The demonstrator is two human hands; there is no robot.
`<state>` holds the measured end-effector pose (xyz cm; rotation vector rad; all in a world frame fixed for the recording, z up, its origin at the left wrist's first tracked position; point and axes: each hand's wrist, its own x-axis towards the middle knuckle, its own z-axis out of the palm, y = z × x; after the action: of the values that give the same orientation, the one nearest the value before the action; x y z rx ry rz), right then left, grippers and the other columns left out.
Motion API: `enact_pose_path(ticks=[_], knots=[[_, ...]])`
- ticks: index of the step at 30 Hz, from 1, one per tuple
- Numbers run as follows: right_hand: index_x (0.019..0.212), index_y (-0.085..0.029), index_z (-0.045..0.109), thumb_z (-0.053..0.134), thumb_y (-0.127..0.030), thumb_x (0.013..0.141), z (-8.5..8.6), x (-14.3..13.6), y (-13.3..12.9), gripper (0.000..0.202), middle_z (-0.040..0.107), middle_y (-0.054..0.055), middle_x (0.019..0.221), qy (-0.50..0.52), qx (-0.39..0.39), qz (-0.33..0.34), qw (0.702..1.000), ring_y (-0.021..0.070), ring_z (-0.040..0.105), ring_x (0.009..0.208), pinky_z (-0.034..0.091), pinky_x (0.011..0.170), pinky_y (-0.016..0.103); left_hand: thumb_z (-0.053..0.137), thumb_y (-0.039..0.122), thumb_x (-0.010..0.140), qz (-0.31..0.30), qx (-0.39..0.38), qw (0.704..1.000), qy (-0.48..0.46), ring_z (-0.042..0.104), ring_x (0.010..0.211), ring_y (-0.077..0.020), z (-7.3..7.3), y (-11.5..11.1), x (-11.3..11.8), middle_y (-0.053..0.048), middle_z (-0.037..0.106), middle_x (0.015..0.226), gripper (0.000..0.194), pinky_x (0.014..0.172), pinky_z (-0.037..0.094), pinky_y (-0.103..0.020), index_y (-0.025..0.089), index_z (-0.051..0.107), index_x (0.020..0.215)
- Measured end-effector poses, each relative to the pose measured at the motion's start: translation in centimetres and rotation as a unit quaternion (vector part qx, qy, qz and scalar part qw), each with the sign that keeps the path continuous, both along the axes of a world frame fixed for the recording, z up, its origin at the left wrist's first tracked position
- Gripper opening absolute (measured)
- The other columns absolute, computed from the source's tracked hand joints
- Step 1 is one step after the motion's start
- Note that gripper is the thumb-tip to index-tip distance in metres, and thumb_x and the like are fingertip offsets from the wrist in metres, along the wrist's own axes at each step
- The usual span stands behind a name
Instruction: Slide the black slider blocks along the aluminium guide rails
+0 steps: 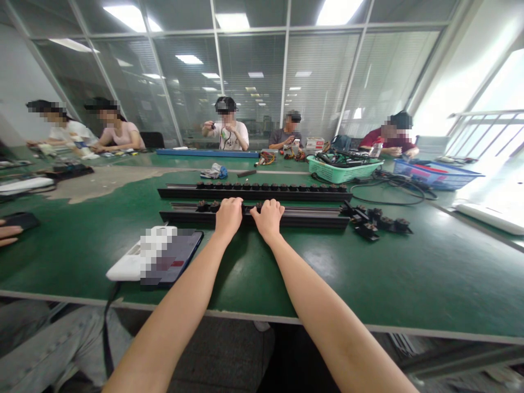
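Observation:
A long black rail (311, 218) lies crosswise in front of me, with a few small black modules (202, 206) seated in its channel on the left. My left hand (229, 216) is closed over the middle of this rail, its fingers curled onto the far side. Just to the right, my right hand (268, 217) is closed at the channel, a black socket module (258, 206) showing between thumb and fingers. Its fingertips are partly hidden. Behind lies a second black rail (254, 194), lined with a row of similar modules. Loose modules (367, 231) are heaped off the near rail's right end.
A white device (126, 265) and a phone (190, 251) lie at front left. Farther back are a green basket (344, 170) of cables, a blue basket (440, 177), a black cable (393, 202) and a grey-blue cloth (215, 172). Several people sit around the table; another person's hand (9, 233) shows at left.

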<state>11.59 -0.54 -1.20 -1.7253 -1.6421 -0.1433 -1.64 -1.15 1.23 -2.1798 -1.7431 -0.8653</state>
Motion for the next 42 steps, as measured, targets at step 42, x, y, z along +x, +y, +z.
enact_pose_path(ticks=[42], knots=[[0.092,-0.019,0.068,0.056,-0.052,0.102,0.6,3.6,0.5,0.037,0.072,0.011,0.102,-0.04,-0.033,0.1,0.994,0.024,0.063,0.1,0.042,0.083,0.033,0.035,0.019,0.105,0.006,0.006,1.0,0.013,0.06,0.117,-0.0277,0.2,-0.2,0.1,-0.011,0.073,0.121,0.039,0.099,0.053,-0.038,0.016,0.071,0.121]])
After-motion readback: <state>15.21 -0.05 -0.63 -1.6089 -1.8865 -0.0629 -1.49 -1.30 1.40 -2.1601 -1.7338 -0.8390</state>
